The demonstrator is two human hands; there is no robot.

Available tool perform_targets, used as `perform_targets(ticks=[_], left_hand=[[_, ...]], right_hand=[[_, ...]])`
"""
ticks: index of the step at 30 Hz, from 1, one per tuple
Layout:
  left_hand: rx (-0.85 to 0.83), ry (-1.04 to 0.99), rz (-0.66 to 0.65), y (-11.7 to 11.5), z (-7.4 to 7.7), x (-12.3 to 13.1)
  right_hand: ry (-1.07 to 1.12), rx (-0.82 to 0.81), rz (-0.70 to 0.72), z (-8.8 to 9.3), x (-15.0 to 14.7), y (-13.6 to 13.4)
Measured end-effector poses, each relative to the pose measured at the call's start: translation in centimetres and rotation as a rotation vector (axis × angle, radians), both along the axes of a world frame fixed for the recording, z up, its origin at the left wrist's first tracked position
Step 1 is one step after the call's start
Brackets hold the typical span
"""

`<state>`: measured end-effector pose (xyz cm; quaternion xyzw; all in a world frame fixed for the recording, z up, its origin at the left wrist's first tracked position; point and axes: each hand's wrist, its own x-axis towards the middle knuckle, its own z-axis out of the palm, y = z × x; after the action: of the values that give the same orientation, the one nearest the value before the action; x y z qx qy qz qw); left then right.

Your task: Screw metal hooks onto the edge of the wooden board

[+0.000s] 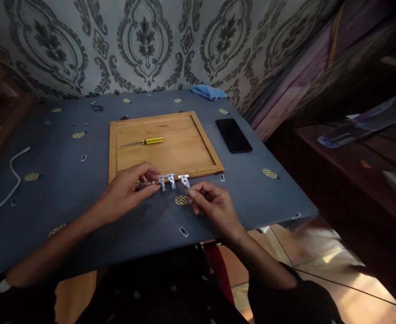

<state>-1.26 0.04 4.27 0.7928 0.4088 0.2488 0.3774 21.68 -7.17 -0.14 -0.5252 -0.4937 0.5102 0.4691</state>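
A light wooden panel with a raised frame (204, 146) lies on the table, and a yellow-and-black screwdriver (152, 141) rests on it. Small shiny T-shaped metal brackets sit along the panel's near edge. My left hand (125, 191) is at that edge, its thumb and fingertips closed around the end of the left metal bracket (162, 182); part of the grip is hidden. Close beside it is a middle metal bracket (171, 181). My right hand (214, 204) pinches the lower end of the right metal bracket (184, 180), just in front of the panel.
A black phone (234, 136) lies right of the panel, with a blue cloth (209, 92) at the table's back edge. On the left are a white cable (13, 171) and a small dark item (96, 107). A plastic bottle (362, 119) lies on the dark furniture at right.
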Motion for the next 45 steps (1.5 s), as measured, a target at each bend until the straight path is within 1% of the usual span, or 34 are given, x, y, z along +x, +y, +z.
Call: perform_targets(ticks=[2, 5, 8, 12, 17, 21, 25, 31, 38, 43, 45], left_hand=[[0.079, 0.051, -0.029, 0.3, -0.5, 0.8], [0.158, 0.104, -0.074, 0.5, -1.5, 2.0], [0.192, 0.177, -0.104, 0.5, -2.2, 3.1], [0.223, 0.257, -0.143, 0.7, -2.6, 4.3], [0.214, 0.284, -0.143, 0.9, -2.9, 5.2], [0.196, 0.276, -0.138, 1.0, -3.1, 5.4], [0.192, 0.279, -0.112, 1.0, -3.1, 5.4], [0.206, 0.293, -0.075, 0.7, -3.1, 5.7], [0.242, 0.321, -0.055, 0.5, -3.2, 6.1], [0.265, 0.351, -0.026, 0.4, -3.4, 6.4], [0.271, 0.346, -0.023, 0.4, -3.5, 6.4]], right_hand=[[0.049, -0.05, -0.022, -0.5, 0.6, 0.6], [0.077, -0.095, 0.019, -1.0, 0.9, 1.3], [0.092, -0.093, 0.046, -1.2, 0.9, 1.8], [0.083, -0.072, 0.089, -1.5, 0.8, 2.5], [0.092, -0.056, 0.134, -1.9, 1.0, 3.2], [0.083, -0.071, 0.161, -1.9, 1.1, 3.3], [0.073, -0.089, 0.159, -1.9, 1.1, 3.5], [0.031, -0.114, 0.163, -1.9, 1.0, 3.9], [0.012, -0.107, 0.165, -1.5, 1.1, 3.9], [0.002, -0.14, 0.184, -1.7, 1.2, 3.8], [-0.044, -0.097, 0.199, -1.9, 1.6, 3.7]])
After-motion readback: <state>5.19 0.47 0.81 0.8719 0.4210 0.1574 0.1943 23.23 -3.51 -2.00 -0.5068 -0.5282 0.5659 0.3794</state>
